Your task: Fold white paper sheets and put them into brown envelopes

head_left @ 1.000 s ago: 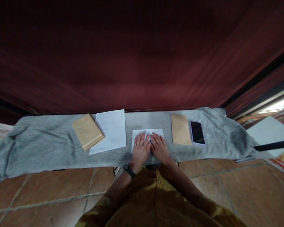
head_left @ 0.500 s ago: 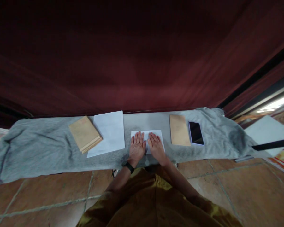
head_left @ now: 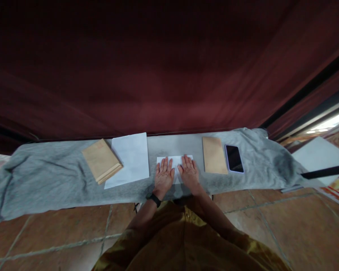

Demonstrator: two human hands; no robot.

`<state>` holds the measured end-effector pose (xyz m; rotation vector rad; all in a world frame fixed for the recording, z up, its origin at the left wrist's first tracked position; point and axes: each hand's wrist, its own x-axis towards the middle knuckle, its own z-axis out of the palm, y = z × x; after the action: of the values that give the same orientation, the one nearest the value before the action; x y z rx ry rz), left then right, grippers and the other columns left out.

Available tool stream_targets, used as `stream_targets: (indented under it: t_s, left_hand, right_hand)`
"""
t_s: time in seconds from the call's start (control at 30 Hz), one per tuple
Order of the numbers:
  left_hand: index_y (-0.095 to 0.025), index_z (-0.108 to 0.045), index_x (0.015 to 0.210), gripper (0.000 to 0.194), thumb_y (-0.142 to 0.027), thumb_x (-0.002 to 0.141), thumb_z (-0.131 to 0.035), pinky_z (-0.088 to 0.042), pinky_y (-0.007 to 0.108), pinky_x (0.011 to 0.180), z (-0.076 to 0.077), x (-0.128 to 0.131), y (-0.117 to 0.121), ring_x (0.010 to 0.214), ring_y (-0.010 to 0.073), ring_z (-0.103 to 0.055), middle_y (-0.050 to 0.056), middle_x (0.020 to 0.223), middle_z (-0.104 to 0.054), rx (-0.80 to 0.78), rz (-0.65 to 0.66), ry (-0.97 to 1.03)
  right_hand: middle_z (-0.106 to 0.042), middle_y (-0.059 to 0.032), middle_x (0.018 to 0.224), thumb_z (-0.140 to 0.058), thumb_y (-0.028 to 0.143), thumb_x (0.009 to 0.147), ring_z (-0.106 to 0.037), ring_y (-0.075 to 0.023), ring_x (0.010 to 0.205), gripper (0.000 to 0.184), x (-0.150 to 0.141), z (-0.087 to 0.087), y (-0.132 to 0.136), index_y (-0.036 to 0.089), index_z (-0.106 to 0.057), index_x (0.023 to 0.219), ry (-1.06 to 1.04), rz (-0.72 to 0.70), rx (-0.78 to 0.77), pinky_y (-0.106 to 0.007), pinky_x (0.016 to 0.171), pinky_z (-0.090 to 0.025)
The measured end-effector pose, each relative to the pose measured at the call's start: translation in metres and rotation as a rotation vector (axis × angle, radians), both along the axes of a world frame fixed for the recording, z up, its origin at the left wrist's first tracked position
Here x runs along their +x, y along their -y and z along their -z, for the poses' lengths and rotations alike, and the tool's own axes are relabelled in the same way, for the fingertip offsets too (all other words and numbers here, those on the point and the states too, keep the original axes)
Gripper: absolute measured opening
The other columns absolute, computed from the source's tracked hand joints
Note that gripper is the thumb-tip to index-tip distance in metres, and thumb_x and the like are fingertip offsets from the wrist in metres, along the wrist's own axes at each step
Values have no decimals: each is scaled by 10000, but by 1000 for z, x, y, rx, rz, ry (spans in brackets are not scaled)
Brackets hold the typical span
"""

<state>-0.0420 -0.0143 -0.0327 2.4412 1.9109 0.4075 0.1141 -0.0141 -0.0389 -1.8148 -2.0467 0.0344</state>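
A small white sheet of paper, seemingly folded, lies on the grey cloth in front of me. My left hand rests flat on its left part, fingers stretched out. On the right part lies my right hand, palm down with the fingers slightly spread. Both hands cover much of the paper, leaving its middle strip visible between them. To the right is a single brown envelope. Larger white sheets lie to the left, partly under a stack of brown envelopes.
Grey cloth covers the long narrow surface, wrinkled at both ends. A phone with a dark screen lies right of the single envelope. Dark red fabric rises behind. White paper and a black bar are at far right.
My right hand has slid to the right across the paper, away from my left hand, which has stayed in place. The other objects have not moved.
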Motion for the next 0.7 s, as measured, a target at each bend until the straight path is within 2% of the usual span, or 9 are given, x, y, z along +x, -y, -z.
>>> stream_targets:
  t_s: [0.2,0.37,0.43,0.57,0.7]
  left_hand:
    - [-166,-355,1574,571,-374,1042,-336,-224,505,1251,-8,2,2,1536,273,-271,118,1639,-326,-30,-11,-57]
    - [-167,-332,1584,589,-379,1034,-351,-206,500,1256,-11,2,3,1539,267,-262,115,1643,-316,-46,-11,-68]
    - [-172,-320,1588,590,-370,1033,-353,-193,492,1261,-10,2,3,1542,261,-254,109,1650,-304,-45,-10,-67]
    - [-167,-315,1589,588,-352,1032,-351,-186,493,1262,-10,1,3,1545,261,-245,113,1659,-281,-57,0,-64]
    - [-160,-339,1578,574,-364,1041,-336,-195,495,1261,-9,1,3,1543,262,-251,121,1654,-293,-60,-4,-45]
  right_hand:
    - [-423,-200,1576,-349,364,1065,-402,-297,1457,579,17,2,6,61,-358,1558,40,54,35,-495,1194,-294]
    - [-423,-230,1567,-329,317,1061,-409,-312,1451,567,16,1,18,29,-362,1549,49,126,53,-509,1187,-300]
    - [-406,-217,1582,-321,304,1064,-398,-304,1459,559,10,0,27,33,-357,1552,58,93,58,-499,1197,-288]
    - [-415,-130,1599,-344,345,1069,-390,-261,1468,526,-6,2,47,131,-400,1547,64,-97,63,-468,1214,-268]
    - [-452,-135,1576,-386,372,1059,-400,-268,1459,527,-6,6,59,141,-431,1531,62,-100,51,-474,1207,-268]
